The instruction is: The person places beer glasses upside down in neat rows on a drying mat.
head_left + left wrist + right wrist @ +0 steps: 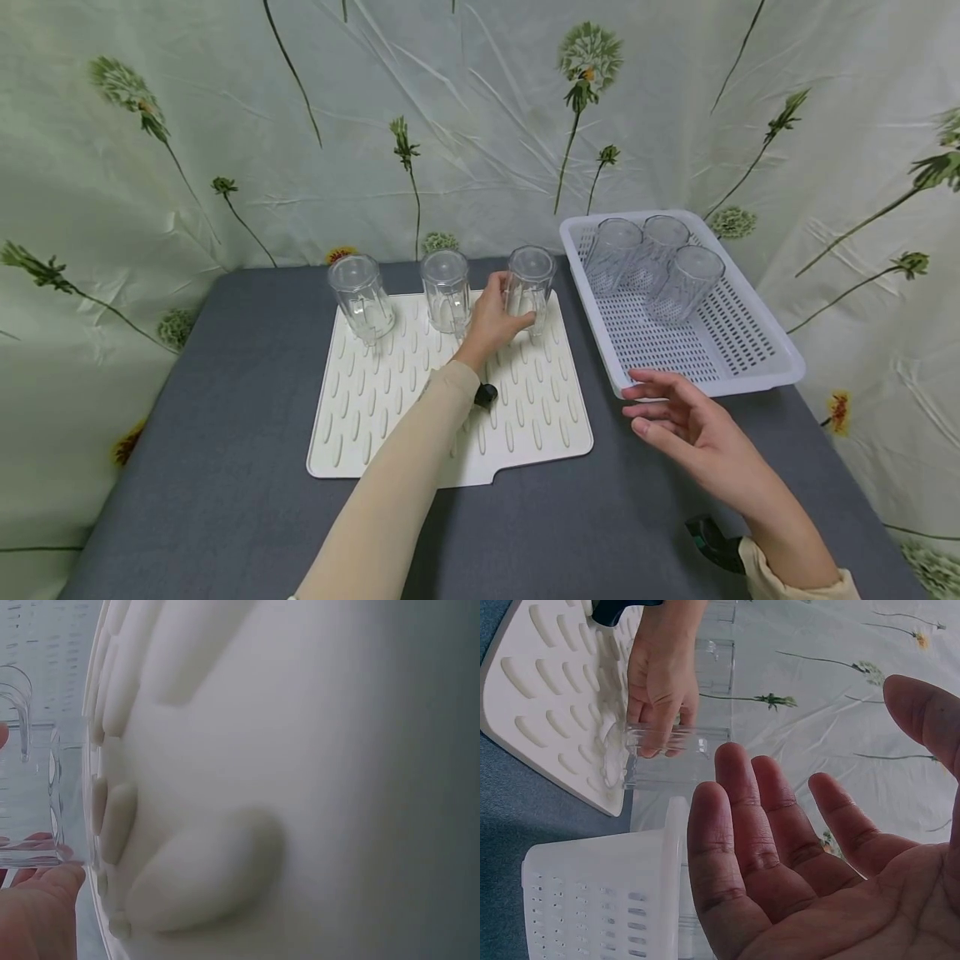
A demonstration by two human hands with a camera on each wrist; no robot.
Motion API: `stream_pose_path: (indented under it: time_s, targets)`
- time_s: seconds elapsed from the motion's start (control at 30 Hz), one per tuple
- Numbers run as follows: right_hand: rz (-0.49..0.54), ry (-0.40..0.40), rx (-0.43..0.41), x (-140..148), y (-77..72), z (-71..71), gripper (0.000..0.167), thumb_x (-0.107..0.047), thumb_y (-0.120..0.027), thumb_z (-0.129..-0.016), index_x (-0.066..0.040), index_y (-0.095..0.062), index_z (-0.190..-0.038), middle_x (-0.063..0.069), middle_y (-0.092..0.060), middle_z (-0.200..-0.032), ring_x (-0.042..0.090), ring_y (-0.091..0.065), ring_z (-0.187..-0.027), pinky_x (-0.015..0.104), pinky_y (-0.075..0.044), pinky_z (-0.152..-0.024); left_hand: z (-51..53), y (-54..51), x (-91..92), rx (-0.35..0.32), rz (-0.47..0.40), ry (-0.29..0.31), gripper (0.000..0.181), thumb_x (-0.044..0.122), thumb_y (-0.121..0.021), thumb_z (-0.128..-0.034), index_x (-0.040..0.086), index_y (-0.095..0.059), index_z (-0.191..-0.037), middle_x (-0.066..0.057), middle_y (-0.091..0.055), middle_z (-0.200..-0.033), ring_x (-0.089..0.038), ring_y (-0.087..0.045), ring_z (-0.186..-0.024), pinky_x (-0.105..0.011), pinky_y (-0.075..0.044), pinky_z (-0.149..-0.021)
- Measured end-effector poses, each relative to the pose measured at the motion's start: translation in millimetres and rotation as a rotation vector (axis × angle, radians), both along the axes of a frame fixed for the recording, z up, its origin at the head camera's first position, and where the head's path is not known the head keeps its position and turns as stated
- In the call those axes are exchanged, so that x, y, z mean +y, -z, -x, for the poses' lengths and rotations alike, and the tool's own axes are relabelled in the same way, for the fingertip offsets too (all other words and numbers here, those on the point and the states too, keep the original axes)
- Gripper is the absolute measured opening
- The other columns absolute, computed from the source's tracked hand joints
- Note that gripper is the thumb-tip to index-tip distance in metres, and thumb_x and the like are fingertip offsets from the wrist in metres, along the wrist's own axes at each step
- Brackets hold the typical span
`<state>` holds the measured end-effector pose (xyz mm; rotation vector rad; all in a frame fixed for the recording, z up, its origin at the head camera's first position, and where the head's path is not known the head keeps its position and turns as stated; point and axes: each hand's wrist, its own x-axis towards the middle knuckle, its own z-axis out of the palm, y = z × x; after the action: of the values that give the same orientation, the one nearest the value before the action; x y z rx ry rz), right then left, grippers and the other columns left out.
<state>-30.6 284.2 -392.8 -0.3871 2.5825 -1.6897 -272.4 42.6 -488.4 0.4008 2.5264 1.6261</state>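
A clear glass mug (531, 271) stands upside down at the back right of a white ribbed drying mat (547, 437). My left hand (495, 325) grips this mug from the left, its thumb across the near side. In the left wrist view the mug (30, 795) and its curved handle show beside part of the hand (41, 911). My right hand (701, 442) hovers over the table near the front of a white basket (712, 386), fingers loosely bent and palm bare in the right wrist view. It holds nothing.
Two more upturned glass mugs, one in the middle (446, 287) and one at the left (360, 292), stand along the mat's back edge. Three clear glasses (686, 283) stand in the basket's back part. A flower-printed curtain (480, 125) hangs behind the dark grey table (240, 400).
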Motion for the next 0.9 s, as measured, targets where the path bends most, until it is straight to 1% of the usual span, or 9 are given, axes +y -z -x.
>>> stream_pose_path:
  time_s: [0.13, 0.33, 0.47, 0.63, 0.83, 0.9]
  targets:
    - [-0.008, 0.006, -0.004, -0.6, 0.1, -0.4, 0.054, 0.002, -0.064, -0.105, -0.003, -0.047, -0.156, -0.011, -0.066, -0.135, 0.005, -0.071, -0.118, 0.018, -0.060, -0.092, -0.1, 0.7, 0.7, -0.003, -0.002, 0.010, 0.079, 0.020, -0.082, -0.0951, 0.011, -0.037, -0.159, -0.017, -0.052, -0.157, -0.037, -0.054, -0.145, -0.051, -0.051, -0.116]
    - [-0.020, 0.015, -0.017, -1.5, 0.1, -0.3, 0.055, 0.000, -0.065, -0.105, -0.005, -0.047, -0.156, -0.010, -0.066, -0.135, 0.004, -0.070, -0.118, 0.019, -0.060, -0.091, -0.3, -0.4, -0.3, 0.000, 0.011, 0.001, 0.080, 0.020, -0.083, -0.0941, 0.012, -0.038, -0.159, -0.017, -0.053, -0.157, -0.037, -0.056, -0.143, -0.051, -0.052, -0.115]
    - [-0.020, 0.013, -0.007, -1.6, 0.2, 0.1, 0.054, 0.001, -0.065, -0.105, -0.004, -0.047, -0.156, -0.011, -0.066, -0.134, 0.002, -0.070, -0.117, 0.019, -0.060, -0.092, -0.6, -0.2, -0.5, 0.012, 0.029, 0.000, 0.079, 0.022, -0.083, -0.0943, 0.013, -0.038, -0.159, -0.016, -0.056, -0.153, -0.037, -0.059, -0.137, -0.052, -0.053, -0.111]
    - [-0.018, 0.010, -0.003, -1.0, -0.3, 0.4, 0.054, 0.002, -0.065, -0.104, -0.003, -0.048, -0.155, -0.012, -0.066, -0.134, 0.001, -0.070, -0.117, 0.018, -0.060, -0.092, 0.2, 1.8, -0.2, 0.025, 0.040, -0.002, 0.079, 0.023, -0.083, -0.0941, 0.012, -0.039, -0.158, -0.017, -0.056, -0.152, -0.037, -0.059, -0.136, -0.052, -0.053, -0.111]
    - [-0.020, 0.006, -0.003, -0.9, -0.5, 1.2, 0.053, 0.001, -0.065, -0.105, -0.002, -0.047, -0.155, -0.012, -0.066, -0.134, 0.001, -0.070, -0.117, 0.018, -0.060, -0.092, -0.1, 1.0, -1.3, 0.019, 0.046, 0.000, 0.079, 0.023, -0.084, -0.0939, 0.013, -0.039, -0.159, -0.017, -0.058, -0.148, -0.035, -0.061, -0.132, -0.051, -0.054, -0.110]
    - [-0.019, 0.003, -0.002, -0.8, -0.5, 2.0, 0.053, 0.001, -0.064, -0.105, -0.002, -0.047, -0.155, -0.012, -0.066, -0.135, 0.001, -0.071, -0.116, 0.018, -0.060, -0.092, -0.2, 0.7, -0.9, 0.025, 0.060, -0.003, 0.080, 0.024, -0.084, -0.0936, 0.013, -0.039, -0.160, -0.016, -0.059, -0.148, -0.035, -0.062, -0.132, -0.051, -0.053, -0.111]
